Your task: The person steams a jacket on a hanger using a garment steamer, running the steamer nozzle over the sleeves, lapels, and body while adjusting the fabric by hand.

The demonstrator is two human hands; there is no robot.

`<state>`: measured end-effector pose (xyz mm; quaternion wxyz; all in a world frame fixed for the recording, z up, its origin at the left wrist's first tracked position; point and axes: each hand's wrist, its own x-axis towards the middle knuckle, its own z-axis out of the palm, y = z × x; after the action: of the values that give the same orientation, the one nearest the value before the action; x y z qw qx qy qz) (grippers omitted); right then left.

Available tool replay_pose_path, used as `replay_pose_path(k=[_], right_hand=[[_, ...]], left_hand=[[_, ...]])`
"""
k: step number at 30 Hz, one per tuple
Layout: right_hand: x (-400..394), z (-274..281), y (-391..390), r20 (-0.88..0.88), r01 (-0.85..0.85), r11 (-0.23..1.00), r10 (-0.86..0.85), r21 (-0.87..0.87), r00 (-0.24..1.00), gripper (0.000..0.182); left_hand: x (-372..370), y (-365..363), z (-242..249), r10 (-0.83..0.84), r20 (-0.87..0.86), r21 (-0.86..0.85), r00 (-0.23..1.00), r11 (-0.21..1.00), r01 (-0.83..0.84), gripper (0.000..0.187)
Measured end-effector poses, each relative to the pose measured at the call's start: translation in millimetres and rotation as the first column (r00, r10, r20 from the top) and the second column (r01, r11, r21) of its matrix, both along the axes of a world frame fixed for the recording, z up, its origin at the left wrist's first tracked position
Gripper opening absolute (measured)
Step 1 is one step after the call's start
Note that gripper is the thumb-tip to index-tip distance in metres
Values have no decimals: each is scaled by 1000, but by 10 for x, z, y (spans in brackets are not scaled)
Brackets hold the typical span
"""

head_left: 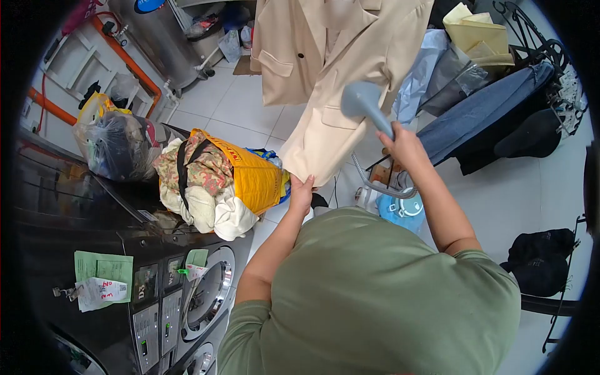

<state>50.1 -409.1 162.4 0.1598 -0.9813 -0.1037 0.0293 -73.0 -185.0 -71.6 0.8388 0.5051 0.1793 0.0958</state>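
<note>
In the head view, I have a beige jacket (290,84) before me, its shoulders cut off by the top edge of the frame, so I cannot tell what holds it up. My left hand (301,192) grips the end of the near sleeve (322,144) and draws it down toward me at a slant. My right hand (403,147) is wrapped around the handle of a blue-grey steamer (361,100), whose head lies over the upper sleeve, near a pocket flap; from this angle I can't tell whether it touches the cloth. A grey hose (394,190) curves below, close to the blue tank (400,209).

To my left is a yellow bag (257,178) stuffed with laundry; to my right, jeans (487,109) hang beside a rack.

I judge the step in hand to be steaming this sleeve. The next move calls for even tension at the cuff and a smooth pass along the fabric, with my left fingers clear of the steam.
</note>
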Motion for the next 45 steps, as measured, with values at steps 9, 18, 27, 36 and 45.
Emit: replay_pose_path(k=[9,18,27,36,45], right_hand=[[-426,-277,121,-111,-155,982,143,-109,984,46],[-171,-312,0,15,-43,995,45,-91,999,48],[-465,-502,158,-102,-189,970,175,-152,979,48],[-393,-743,-205,26,55,980,-61,192,998,48],[-425,-1490,-371,-64,190,883,-180,428,982,51]], left_hand=[[1,2,91,4,-59,64,998,998,0,71],[22,-20,59,-29,-18,28,999,999,30,70],[-11,-2,88,-37,-8,61,999,997,37,71],[555,579,125,-350,-366,370,862,795,480,35],[2894,705,2700,-288,236,777,928,630,-3,38]])
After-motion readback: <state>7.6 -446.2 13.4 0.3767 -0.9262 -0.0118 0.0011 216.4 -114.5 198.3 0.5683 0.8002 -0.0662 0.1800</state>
